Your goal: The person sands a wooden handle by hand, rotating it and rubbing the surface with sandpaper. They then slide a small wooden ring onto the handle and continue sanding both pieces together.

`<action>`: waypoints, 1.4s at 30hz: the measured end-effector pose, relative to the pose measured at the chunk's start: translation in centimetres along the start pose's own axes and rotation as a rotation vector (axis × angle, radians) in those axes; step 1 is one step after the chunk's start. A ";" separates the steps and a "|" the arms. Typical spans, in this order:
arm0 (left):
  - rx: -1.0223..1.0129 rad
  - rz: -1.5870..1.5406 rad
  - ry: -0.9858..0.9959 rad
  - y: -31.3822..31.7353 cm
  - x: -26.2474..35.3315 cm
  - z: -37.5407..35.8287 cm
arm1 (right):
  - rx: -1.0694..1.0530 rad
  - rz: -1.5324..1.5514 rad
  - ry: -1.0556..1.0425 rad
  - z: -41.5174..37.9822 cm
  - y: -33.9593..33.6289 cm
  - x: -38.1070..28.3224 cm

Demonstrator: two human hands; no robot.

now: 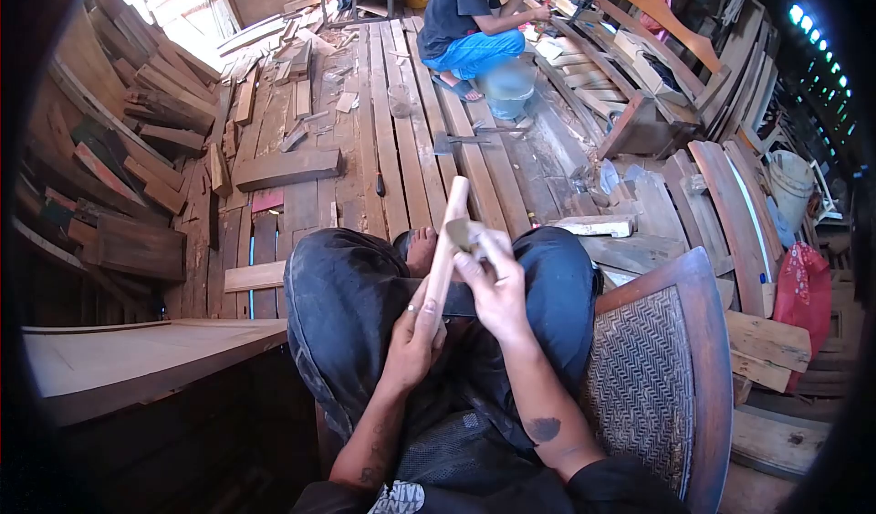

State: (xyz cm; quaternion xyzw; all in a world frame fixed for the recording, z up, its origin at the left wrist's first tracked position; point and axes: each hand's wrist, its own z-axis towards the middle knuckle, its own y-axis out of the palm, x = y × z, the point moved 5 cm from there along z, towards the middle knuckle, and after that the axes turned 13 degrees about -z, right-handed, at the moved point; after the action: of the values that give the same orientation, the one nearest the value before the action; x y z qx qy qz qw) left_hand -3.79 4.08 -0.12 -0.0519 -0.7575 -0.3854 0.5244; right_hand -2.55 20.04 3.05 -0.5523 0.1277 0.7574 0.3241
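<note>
A pale, narrow wooden piece [440,272] slants up and away from my lap, its far end standing above my knees. Around its lower end my left hand [416,336] is closed, thumb lying along the wood. My right hand [497,286] is closed near the upper half, pressing a small grey-brown sheet, which looks like sandpaper [459,232], against the wood. Motion blurs the right fingers, and part of the sheet is hidden behind them. Both hands are over my crossed legs in dark trousers.
A woven-backed chair [643,382] stands close on my right, a wooden panel [155,350] on my left. A thick wood block [288,169] and a dark-handled tool [380,184] lie on the plank floor ahead. Another person [470,21] squats by a bucket [509,90].
</note>
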 end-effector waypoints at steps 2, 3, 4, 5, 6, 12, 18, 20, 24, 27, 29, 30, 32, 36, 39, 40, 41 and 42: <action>-0.026 0.032 -0.002 0.1 0.2 -0.1 | 0.046 0.025 0.020 0.5 -0.1 0.1; -0.006 0.020 0.006 0.0 0.2 0.1 | 0.046 -0.032 0.004 0.8 0.0 -0.3; 0.013 0.007 0.010 -0.2 0.2 0.2 | 0.002 -0.099 -0.043 0.4 0.1 -0.8; 0.034 -0.008 0.013 -0.3 0.1 0.2 | -0.044 -0.166 -0.088 -0.2 0.3 -1.5; 0.018 -0.020 0.015 -0.3 0.2 0.3 | -0.080 -0.185 -0.082 -0.8 0.6 -0.9; -0.028 0.027 -0.002 -0.3 -0.3 0.2 | 0.073 -0.158 -0.052 1.0 -0.2 0.1; 0.037 0.047 0.010 -0.3 0.3 0.2 | -0.073 -0.220 -0.103 -0.7 0.6 -0.6; -0.010 0.077 0.020 -0.2 0.0 0.3 | -0.009 -0.075 0.014 0.0 0.1 0.5; 0.018 0.088 0.011 -0.4 0.3 -0.1 | 0.001 -0.108 -0.044 0.6 0.3 -0.5; 0.063 0.019 0.011 -0.5 0.2 0.1 | -0.154 -0.195 -0.120 -1.0 1.2 -1.0; 0.034 0.027 0.002 -0.4 0.2 0.1 | -0.092 -0.182 -0.078 -0.4 0.4 -1.3; -0.008 0.038 0.001 -0.2 0.2 -0.1 | 0.019 -0.141 -0.098 0.3 0.1 -0.8; 0.006 0.048 -0.008 -0.2 0.2 -0.2 | 0.073 -0.141 -0.076 1.0 -0.1 -0.1; 0.057 0.011 0.028 -0.6 -0.1 0.2 | -0.094 -0.256 -0.147 -0.2 1.1 -1.5; 0.043 0.036 -0.017 -0.3 0.1 -0.1 | -0.029 -0.131 -0.072 -0.1 0.4 -0.6; 0.020 0.067 -0.024 -0.1 0.1 -0.2 | 0.056 -0.223 -0.170 0.7 -0.2 -0.8; -0.008 0.101 -0.029 0.1 0.1 -0.2 | 0.109 -0.164 -0.130 1.0 -0.5 -0.7; -0.040 0.109 -0.006 0.2 0.1 -0.1 | 0.095 -0.171 -0.108 1.2 -0.4 -0.7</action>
State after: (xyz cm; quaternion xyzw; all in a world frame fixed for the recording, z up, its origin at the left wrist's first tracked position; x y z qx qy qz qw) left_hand -3.64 4.07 0.10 -0.1049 -0.7474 -0.3710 0.5411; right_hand -3.06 20.77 4.20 -0.5036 0.0981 0.7488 0.4196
